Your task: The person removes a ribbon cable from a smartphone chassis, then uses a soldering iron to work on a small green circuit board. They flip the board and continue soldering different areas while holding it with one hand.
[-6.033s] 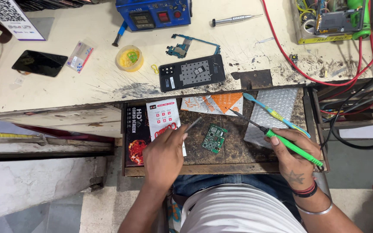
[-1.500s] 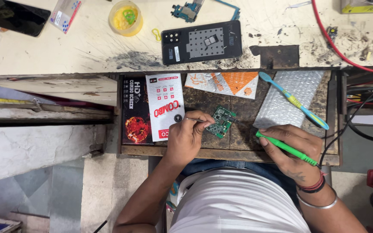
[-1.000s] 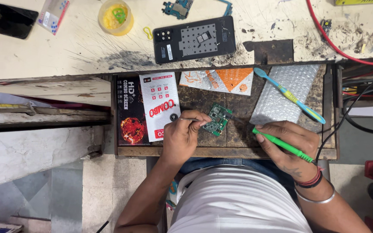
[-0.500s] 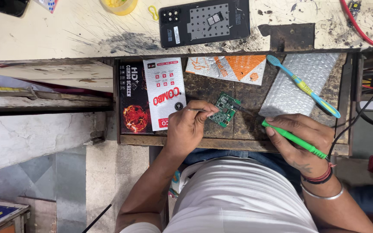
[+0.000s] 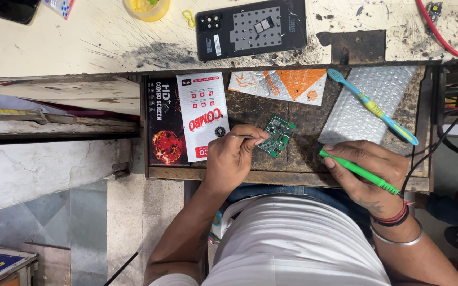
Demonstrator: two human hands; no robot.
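Green circuit board (image 5: 276, 135) lies in the open drawer (image 5: 292, 175); left hand (image 5: 234, 156) grasps probably tweezers (image 5: 245, 136) on it, right hand (image 5: 369, 172) clenches a green tool (image 5: 359, 170), as before.

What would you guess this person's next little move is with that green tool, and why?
Probably bringing the green tool across to the circuit board. The left hand already steadies the board with tweezers, while the right hand holds the tool off to the side, its tip pointing toward the board.
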